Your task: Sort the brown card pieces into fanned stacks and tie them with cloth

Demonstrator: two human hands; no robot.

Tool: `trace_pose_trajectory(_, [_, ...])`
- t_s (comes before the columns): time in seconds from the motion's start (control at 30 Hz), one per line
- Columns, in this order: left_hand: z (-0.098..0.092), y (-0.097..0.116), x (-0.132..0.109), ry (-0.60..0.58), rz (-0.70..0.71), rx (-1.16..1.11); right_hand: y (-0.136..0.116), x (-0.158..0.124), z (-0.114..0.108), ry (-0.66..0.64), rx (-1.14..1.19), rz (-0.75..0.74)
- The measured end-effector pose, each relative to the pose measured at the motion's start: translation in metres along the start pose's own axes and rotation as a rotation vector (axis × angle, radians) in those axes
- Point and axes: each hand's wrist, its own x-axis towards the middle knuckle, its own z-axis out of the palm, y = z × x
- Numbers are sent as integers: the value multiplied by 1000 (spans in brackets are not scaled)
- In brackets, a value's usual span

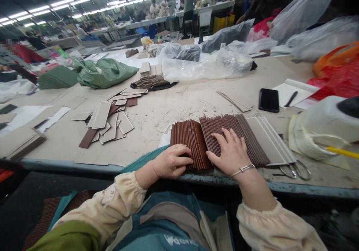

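Note:
Two rows of thin brown panels stand fanned and overlapping at the table's front edge: a reddish-brown row point(183, 137) on the left and a darker brown row point(244, 135) on the right. My left hand point(174, 161) is closed, its bent fingers at the front left corner of the reddish-brown row; its fingertips are partly hidden. Spread fingers of my right hand point(231, 152) lie over the darker row, the thumb reaching toward the gap between the rows. Beige panels point(266, 138) lean at the right end, with metal scissors point(297, 170) beside them.
Loose beige and brown pieces point(108, 122) lie scattered at left, below a stacked pile point(151, 75). A phone point(268, 100), a pen point(291, 99) on paper, and a white plastic jug point(328, 120) stand at right. Plastic bags point(207, 62) line the back.

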Motion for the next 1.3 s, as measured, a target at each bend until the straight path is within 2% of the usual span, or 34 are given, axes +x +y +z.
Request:
trace_pose_trajectory(0.33, [-1, 0, 2, -21, 27, 45, 1, 1, 1, -7, -1, 7])
trace_pose_trajectory(0.6, [-4, 10, 10, -149, -81, 141, 1, 1, 1, -10, -12, 9])
trace_pose_trajectory(0.8, [-5, 18, 19, -213, -153, 168, -12, 1, 5, -36, -46, 72])
trace_pose_trajectory(0.9, [-4, 21, 20, -203, -172, 142, -19, 0, 8, -29, -72, 84])
trace_pose_trajectory(0.97, [-3, 23, 18, -132, -208, 79, -21, 0, 8, -35, -74, 91])
trace_pose_trajectory(1.03, [-2, 23, 13, 49, -349, 4, -22, 1, 8, -56, -73, 107])
trace_pose_trajectory(1.13, [-2, 19, 2, 348, -779, -149, -22, 3, 6, -80, -73, 122])
trace_pose_trajectory(1.2, [-2, 14, -4, 438, -1055, -320, -22, 3, 4, -81, -70, 119])
trace_pose_trajectory(1.23, [-3, 13, -6, 450, -1144, -422, -23, 3, 3, -79, -66, 115])
trace_pose_trajectory(1.3, [-4, 12, -5, 462, -1221, -629, -23, 3, 2, -77, -55, 106])
